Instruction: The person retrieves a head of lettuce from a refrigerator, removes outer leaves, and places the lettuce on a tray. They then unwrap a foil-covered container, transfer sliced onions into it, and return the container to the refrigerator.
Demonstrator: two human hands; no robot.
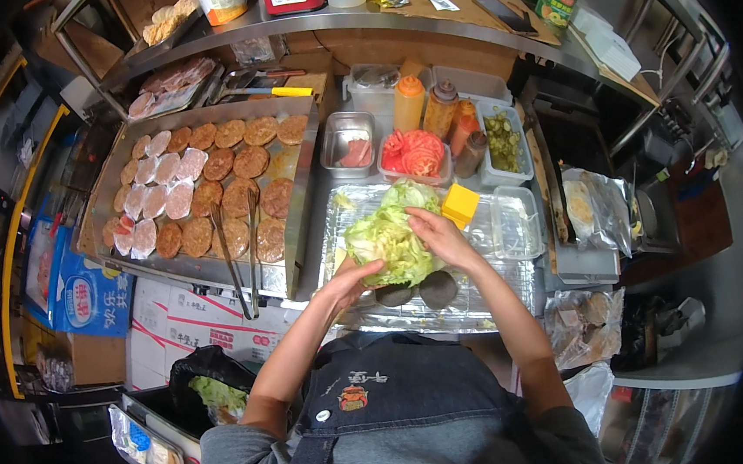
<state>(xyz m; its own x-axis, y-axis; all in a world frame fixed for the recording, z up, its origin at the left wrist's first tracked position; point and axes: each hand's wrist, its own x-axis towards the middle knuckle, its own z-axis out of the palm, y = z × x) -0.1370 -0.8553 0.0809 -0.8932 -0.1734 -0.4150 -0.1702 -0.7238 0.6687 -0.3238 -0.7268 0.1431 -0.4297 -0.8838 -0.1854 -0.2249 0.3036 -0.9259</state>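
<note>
Between my two hands is a loose head of pale green lettuce (386,247), held above a wire rack on a foil-lined tray (507,287). My left hand (351,282) supports it from the lower left, partly hidden by the leaves. At its upper right, the fingers of my right hand (438,233) grip the leaves. Two dark burger buns (438,290) sit on the rack just below the lettuce, one of them partly covered. Beside my right hand stands a stack of yellow cheese slices (461,203). A tub of sliced tomatoes (414,154) is just beyond the lettuce.
Left is a griddle (284,157) with rows of patties, metal tongs (237,255) jutting over its front edge. Sauce bottles (409,103), a pickle tub (503,143) and a metal pan (348,143) line the back. A steel shelf (302,21) hangs above. A lined bin (210,382) stands lower left.
</note>
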